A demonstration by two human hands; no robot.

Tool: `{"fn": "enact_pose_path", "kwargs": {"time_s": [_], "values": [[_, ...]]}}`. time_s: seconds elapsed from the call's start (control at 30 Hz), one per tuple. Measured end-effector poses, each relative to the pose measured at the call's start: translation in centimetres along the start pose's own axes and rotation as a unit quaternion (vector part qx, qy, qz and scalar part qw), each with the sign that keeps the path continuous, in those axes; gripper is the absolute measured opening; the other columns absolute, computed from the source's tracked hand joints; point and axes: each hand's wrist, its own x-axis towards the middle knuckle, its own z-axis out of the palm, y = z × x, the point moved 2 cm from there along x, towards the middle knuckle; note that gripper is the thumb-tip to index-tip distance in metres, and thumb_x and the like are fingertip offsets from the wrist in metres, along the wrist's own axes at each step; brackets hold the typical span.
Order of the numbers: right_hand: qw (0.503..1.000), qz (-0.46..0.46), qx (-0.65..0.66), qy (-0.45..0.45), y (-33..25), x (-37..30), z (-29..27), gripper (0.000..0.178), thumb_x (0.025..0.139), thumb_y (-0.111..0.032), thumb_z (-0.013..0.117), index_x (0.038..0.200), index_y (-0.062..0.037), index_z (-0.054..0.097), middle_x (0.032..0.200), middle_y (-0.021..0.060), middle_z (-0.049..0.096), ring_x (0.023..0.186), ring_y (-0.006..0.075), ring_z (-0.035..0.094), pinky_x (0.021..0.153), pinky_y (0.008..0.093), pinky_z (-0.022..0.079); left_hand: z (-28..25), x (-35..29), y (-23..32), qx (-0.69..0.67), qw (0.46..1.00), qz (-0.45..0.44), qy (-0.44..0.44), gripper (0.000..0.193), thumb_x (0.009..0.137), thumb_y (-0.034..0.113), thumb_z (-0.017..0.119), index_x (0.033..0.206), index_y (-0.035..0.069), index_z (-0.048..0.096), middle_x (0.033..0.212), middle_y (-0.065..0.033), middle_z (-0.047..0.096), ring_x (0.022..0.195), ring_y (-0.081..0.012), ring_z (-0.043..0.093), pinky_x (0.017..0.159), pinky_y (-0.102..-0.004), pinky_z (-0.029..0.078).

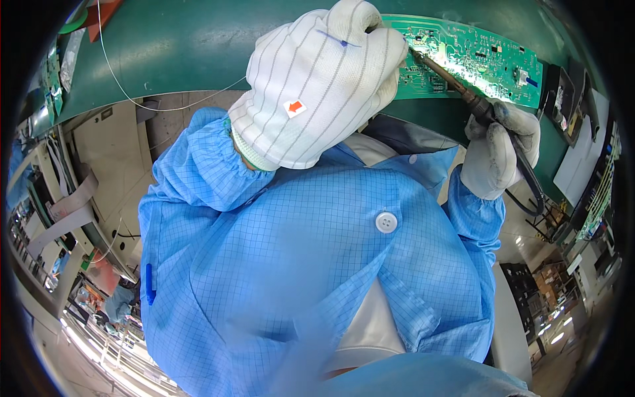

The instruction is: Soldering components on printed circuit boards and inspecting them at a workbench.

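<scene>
In its striped white glove with a red arrow sticker, my left hand (324, 86) is closed at the left end of a green circuit board (493, 49). A thin silvery solder wire (142, 104) runs from the upper left into this hand; its end at the fingertips is hidden. My right hand (506, 145), in a greyish-white glove, is wrapped round the handle of a soldering iron (463, 91). The iron slants up and left across the board, its tip beside my left fingertips. Bright light glares on the board's middle. I cannot tell whether tip and wire touch.
The board lies on a green-topped bench (178, 49). Right of it stands a dark tray (562, 99), with more boards (600, 192) beyond. The iron's black cable (529, 178) loops below my right hand. Another board (51, 83) and a green-and-red object (99, 16) are at the upper left.
</scene>
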Motion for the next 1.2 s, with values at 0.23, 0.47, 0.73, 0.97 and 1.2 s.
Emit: {"fn": "enact_pose_path", "kwargs": {"time_s": [0.23,0.47,0.73,0.97,1.2], "values": [[0.982,-0.067,0.087,0.153,-0.5,0.4,-3.2,0.023,0.085,-0.014,0.058,0.100,0.0035,0.060,0.082,0.0202,0.062,0.060,0.0226,0.056,0.052,0.0272,0.043,1.5,-1.0,-0.5,-0.132,0.983,-0.062,0.113,0.018,0.070,0.004,0.076,0.085,0.008,0.066,0.090,-0.0057,0.064,0.074,-0.0243,0.065,0.066,-0.0334,0.054],[0.907,-0.097,-0.220,0.346,-5.8,3.1,-12.8,0.024,0.096,-0.015,0.053,0.106,0.0065,0.060,0.080,0.0142,0.067,0.066,0.0153,0.062,0.061,0.0255,0.049,0.4,-2.3,-1.0,-0.096,0.988,-0.094,0.076,0.017,0.074,0.005,0.075,0.088,0.008,0.066,0.093,-0.0074,0.065,0.076,-0.0260,0.066,0.066,-0.0350,0.054],[0.727,-0.121,-0.640,0.216,-3.5,8.2,-21.5,0.048,0.084,-0.047,0.069,0.122,-0.0182,0.067,0.109,0.0075,0.072,0.096,0.0264,0.069,0.087,0.0364,0.053,-0.7,-3.6,-1.1,-0.098,0.984,-0.113,0.098,0.010,0.076,0.011,0.073,0.085,0.011,0.068,0.094,-0.0082,0.065,0.071,-0.0275,0.067,0.063,-0.0363,0.056],[0.580,0.121,-0.777,0.210,2.4,12.6,-25.6,0.050,0.093,-0.036,0.056,0.142,-0.0353,0.046,0.112,0.0119,0.070,0.095,0.0312,0.069,0.086,0.0416,0.053,-1.3,-4.6,-4.5,-0.017,0.983,-0.101,0.151,0.017,0.079,0.015,0.073,0.076,0.009,0.058,0.074,-0.0060,0.058,0.057,-0.0246,0.060,0.052,-0.0328,0.050],[0.887,-0.047,-0.418,0.189,5.9,9.3,-20.5,0.052,0.096,0.003,0.038,0.147,-0.0015,0.032,0.143,0.0206,0.047,0.126,0.0294,0.053,0.098,0.0312,0.048,-0.4,-3.3,-15.3,0.210,0.940,-0.156,0.219,0.038,0.083,0.041,0.071,0.075,0.011,0.049,0.068,-0.0078,0.050,0.055,-0.0251,0.057,0.049,-0.0351,0.048]]}}
